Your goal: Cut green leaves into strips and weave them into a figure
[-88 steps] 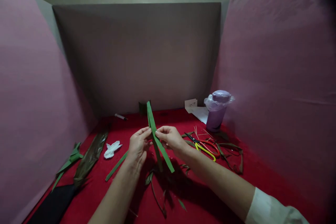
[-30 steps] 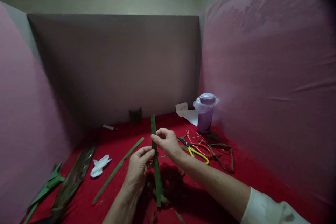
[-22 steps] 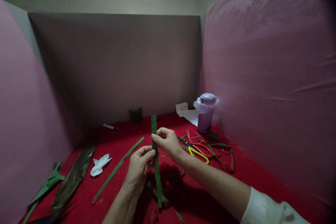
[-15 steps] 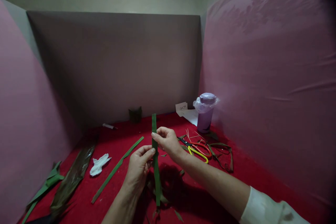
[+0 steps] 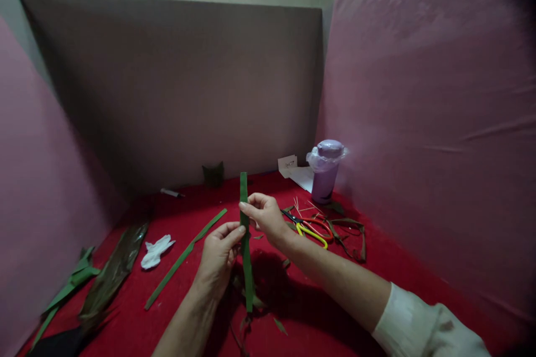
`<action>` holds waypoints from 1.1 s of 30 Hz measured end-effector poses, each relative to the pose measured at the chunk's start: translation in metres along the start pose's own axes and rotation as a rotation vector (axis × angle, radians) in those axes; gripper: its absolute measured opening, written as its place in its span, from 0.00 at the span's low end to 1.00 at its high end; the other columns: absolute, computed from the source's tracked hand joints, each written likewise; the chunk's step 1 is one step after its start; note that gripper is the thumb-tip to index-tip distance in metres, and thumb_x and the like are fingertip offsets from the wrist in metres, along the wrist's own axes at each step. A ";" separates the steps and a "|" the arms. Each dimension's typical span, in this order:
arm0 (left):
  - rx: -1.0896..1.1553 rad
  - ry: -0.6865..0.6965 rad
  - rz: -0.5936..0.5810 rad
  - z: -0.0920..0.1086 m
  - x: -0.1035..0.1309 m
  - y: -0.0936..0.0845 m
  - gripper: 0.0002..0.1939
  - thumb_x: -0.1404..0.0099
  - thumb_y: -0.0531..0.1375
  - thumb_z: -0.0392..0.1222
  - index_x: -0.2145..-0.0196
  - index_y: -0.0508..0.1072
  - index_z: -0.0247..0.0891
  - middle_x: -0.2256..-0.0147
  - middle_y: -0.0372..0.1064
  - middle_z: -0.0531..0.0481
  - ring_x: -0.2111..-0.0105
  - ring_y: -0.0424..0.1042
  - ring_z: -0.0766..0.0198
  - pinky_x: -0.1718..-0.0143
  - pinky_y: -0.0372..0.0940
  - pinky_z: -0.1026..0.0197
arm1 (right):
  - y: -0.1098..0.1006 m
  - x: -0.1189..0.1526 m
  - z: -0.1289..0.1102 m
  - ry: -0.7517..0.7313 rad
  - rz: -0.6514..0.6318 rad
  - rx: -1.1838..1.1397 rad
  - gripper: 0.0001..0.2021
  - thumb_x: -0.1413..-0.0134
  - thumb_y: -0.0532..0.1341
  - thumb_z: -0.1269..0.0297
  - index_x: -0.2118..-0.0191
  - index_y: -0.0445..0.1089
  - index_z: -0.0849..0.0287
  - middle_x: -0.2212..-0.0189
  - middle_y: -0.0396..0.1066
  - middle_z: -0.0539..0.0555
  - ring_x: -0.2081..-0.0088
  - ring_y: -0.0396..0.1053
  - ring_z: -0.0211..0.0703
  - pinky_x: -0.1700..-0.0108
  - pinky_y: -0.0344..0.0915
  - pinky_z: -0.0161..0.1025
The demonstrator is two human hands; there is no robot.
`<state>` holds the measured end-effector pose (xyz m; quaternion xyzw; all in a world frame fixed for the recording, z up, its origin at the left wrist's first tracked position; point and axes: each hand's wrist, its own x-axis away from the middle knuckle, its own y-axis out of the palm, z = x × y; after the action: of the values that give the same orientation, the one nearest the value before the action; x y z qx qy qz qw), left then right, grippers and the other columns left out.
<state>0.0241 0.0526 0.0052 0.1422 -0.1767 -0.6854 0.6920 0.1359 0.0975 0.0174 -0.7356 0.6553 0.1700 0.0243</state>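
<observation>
A long narrow green strip [image 5: 247, 268] stands nearly upright in front of me, above the red cloth. My left hand [image 5: 220, 254] pinches it near its middle between thumb and fingers. Just above, my right hand [image 5: 266, 217] grips the same strip, with its upper end sticking out over the fingertips. Another green strip [image 5: 184, 257] lies slantwise on the cloth, left of my left hand. Scissors [image 5: 312, 230] with red and yellow handles rest to the right of my right hand, beside thin sticks [image 5: 298, 207] and brownish leaf scraps [image 5: 360, 228].
A purple tumbler [image 5: 325, 178] wrapped in plastic and white papers [image 5: 302, 177] stand at the back right. Crumpled white tissue [image 5: 156, 251], a syringe-like tube [image 5: 171, 193], a dark folded piece [image 5: 213, 174], a brown leaf bundle [image 5: 115, 270] and folded green leaves [image 5: 73, 284] lie leftward and behind.
The whole scene sits slightly higher in the view. Both hands keep their hold on the green strip, with little change in their pose.
</observation>
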 end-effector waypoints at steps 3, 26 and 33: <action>-0.002 -0.015 0.000 -0.001 0.000 0.000 0.12 0.57 0.70 0.37 0.73 0.75 0.33 0.78 0.70 0.54 0.80 0.66 0.73 0.77 0.61 0.71 | -0.002 -0.001 0.001 0.020 0.007 -0.008 0.13 0.58 0.62 0.58 0.80 0.60 0.59 0.88 0.55 0.42 0.86 0.50 0.29 0.84 0.46 0.29; -0.219 -0.276 -0.240 -0.006 0.007 0.002 0.09 0.50 0.67 0.41 0.75 0.72 0.33 0.81 0.66 0.54 0.85 0.62 0.73 0.84 0.58 0.70 | -0.042 -0.032 -0.015 0.011 0.268 -0.014 0.12 0.59 0.62 0.60 0.80 0.59 0.58 0.90 0.55 0.42 0.88 0.48 0.28 0.85 0.43 0.29; -0.333 -0.168 -0.206 -0.008 0.008 0.002 0.15 0.44 0.60 0.50 0.72 0.72 0.33 0.78 0.69 0.48 0.82 0.66 0.68 0.80 0.63 0.64 | -0.041 -0.032 -0.016 0.027 0.258 -0.059 0.12 0.60 0.63 0.60 0.80 0.59 0.59 0.90 0.55 0.42 0.87 0.50 0.28 0.85 0.41 0.28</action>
<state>0.0300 0.0441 -0.0008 -0.0144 -0.1028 -0.7817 0.6150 0.1767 0.1300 0.0342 -0.6478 0.7395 0.1808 -0.0281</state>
